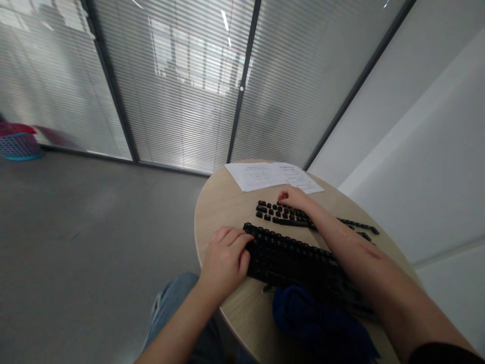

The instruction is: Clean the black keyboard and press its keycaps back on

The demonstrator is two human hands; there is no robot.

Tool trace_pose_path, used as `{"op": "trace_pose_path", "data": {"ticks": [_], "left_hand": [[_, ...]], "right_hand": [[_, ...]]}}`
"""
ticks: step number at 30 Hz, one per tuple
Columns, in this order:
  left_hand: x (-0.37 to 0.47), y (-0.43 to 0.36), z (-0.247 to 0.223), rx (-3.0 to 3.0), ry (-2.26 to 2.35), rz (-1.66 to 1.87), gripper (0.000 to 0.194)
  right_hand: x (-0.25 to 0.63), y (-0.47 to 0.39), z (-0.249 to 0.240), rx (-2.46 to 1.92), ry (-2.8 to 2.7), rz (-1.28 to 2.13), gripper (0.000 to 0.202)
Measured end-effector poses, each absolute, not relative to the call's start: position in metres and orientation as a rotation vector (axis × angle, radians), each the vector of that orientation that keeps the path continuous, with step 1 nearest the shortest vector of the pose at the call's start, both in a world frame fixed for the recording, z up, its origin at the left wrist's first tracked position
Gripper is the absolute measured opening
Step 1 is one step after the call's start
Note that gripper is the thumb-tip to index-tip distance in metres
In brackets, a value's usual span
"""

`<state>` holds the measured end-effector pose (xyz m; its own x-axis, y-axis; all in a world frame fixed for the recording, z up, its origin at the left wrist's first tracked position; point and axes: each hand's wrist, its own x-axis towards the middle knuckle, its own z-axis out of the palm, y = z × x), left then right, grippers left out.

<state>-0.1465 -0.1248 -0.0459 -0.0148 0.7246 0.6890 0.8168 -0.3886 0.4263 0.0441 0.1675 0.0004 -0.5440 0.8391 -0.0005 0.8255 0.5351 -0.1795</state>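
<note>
A black keyboard [288, 255] lies at an angle on the round wooden table. My left hand [227, 255] grips its left end, thumb along the near side and fingers over the top corner. Beyond it, loose black keycaps [290, 222] are laid out in rows. My right hand [295, 197] reaches over the keyboard to the far row of these caps, its fingers curled in a pinch on a small keycap [279, 203]. My right forearm covers part of the keyboard and of the rows.
Printed sheets of paper [265, 175] lie at the far edge of the round table [214, 202]. A blue cloth [295, 311] sits at the near edge, against the keyboard. Behind stands a glass partition with blinds [189, 101]. A blue and red plastic basket [20, 144] is on the floor, far left.
</note>
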Motion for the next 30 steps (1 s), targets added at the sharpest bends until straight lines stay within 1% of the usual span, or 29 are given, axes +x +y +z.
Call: {"op": "trace_pose_path", "data": {"ticks": [6,11,13,16,18,21,24,30], "left_hand": [[-0.146,-0.124,-0.046,-2.119,-1.710,-1.341,0.032],[-0.145,-0.121,-0.046,-2.142,-1.794,-1.241,0.028],[-0.144,-0.120,-0.045,-2.140,-1.846,-1.206,0.028],[-0.143,-0.118,-0.044,-2.117,-1.910,-1.159,0.028],[-0.142,-0.117,-0.044,-2.100,-1.952,-1.119,0.028],[-0.141,-0.116,-0.044,-2.093,-1.994,-1.065,0.030],[-0.139,-0.115,-0.044,-2.084,-2.016,-1.041,0.029],[-0.137,-0.116,-0.043,-2.075,-2.060,-1.012,0.028]], "right_hand": [[0.039,0.162,0.001,-1.473,-2.622,0.218,0.009],[0.042,0.135,0.018,-1.371,-2.511,0.182,0.019],[0.047,0.108,0.025,-1.262,-2.474,0.254,0.021],[0.054,0.054,0.029,-1.099,-2.493,0.435,0.019],[0.056,0.021,0.025,-0.972,-2.546,0.509,0.016],[0.053,-0.009,0.015,-0.825,-2.603,0.466,0.014],[0.049,-0.017,0.004,-0.792,-2.621,0.413,0.014],[0.047,-0.016,-0.005,-0.775,-2.623,0.439,0.010]]}}
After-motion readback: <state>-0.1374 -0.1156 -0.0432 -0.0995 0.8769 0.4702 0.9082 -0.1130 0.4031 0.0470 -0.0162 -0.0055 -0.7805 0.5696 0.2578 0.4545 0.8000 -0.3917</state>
